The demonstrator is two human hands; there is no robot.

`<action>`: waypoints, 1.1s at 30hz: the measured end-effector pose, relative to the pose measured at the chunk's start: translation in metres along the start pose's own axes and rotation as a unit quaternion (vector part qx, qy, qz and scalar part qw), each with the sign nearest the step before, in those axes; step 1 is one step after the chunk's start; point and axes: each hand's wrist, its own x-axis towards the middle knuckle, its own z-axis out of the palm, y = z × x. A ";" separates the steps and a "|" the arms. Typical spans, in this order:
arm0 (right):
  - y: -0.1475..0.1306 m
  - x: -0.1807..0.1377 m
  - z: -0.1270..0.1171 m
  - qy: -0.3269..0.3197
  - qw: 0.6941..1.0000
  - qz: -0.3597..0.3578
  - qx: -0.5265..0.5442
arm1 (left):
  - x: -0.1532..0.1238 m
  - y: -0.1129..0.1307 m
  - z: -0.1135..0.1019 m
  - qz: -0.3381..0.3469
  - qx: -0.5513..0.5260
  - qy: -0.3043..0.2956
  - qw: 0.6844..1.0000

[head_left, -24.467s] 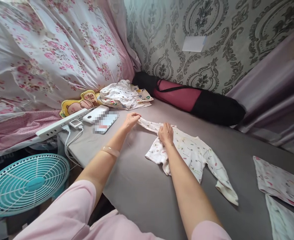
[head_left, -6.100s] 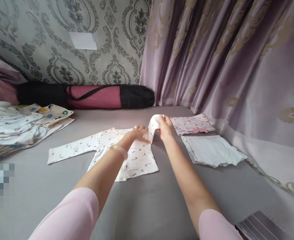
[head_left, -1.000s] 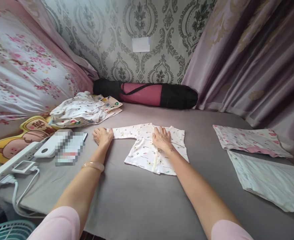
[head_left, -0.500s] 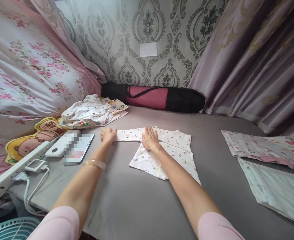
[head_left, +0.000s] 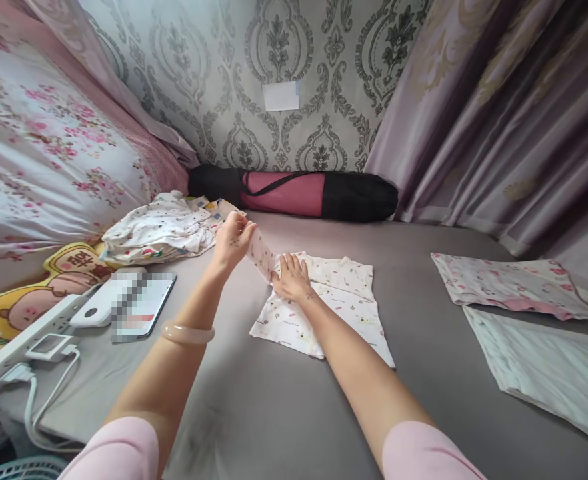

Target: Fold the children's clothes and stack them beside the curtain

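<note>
A small white baby shirt (head_left: 347, 313) with a scattered print lies on the grey sheet. My left hand (head_left: 233, 239) is closed on the cuff end of its left-pointing sleeve and holds it up off the sheet. The sleeve (head_left: 261, 259) slopes down from those fingers to the shoulder. My right hand (head_left: 292, 277) lies flat on the shirt where the sleeve joins the body, fingers stretched out. The other sleeve cannot be made out clearly; the right forearm covers part of the shirt's lower body.
A pile of printed clothes (head_left: 159, 227) lies at the back left, near a phone (head_left: 157, 307), a white device (head_left: 91, 310) and a power strip (head_left: 19, 353) with cables. Folded pink-print cloth (head_left: 514, 283) and pale cloth (head_left: 539, 363) lie right. A black-and-pink bag (head_left: 284, 192) rests along the wall.
My left hand has lifted the sleeve end up from the sheet and moved it toward the back and right. My right hand stays flat on the shirt. The view has shifted slightly.
</note>
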 end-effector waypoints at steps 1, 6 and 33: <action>0.000 0.001 -0.001 0.001 1.000 0.000 0.009 | -0.002 0.009 0.006 0.010 -0.018 -0.014 1.000; 0.009 -0.002 -0.020 0.051 0.991 -0.011 0.123 | -0.012 0.036 0.037 0.003 -0.051 -0.031 0.998; 0.108 -0.038 -0.056 0.168 0.782 0.226 0.555 | -0.072 -0.002 0.092 -0.015 0.131 -0.232 0.964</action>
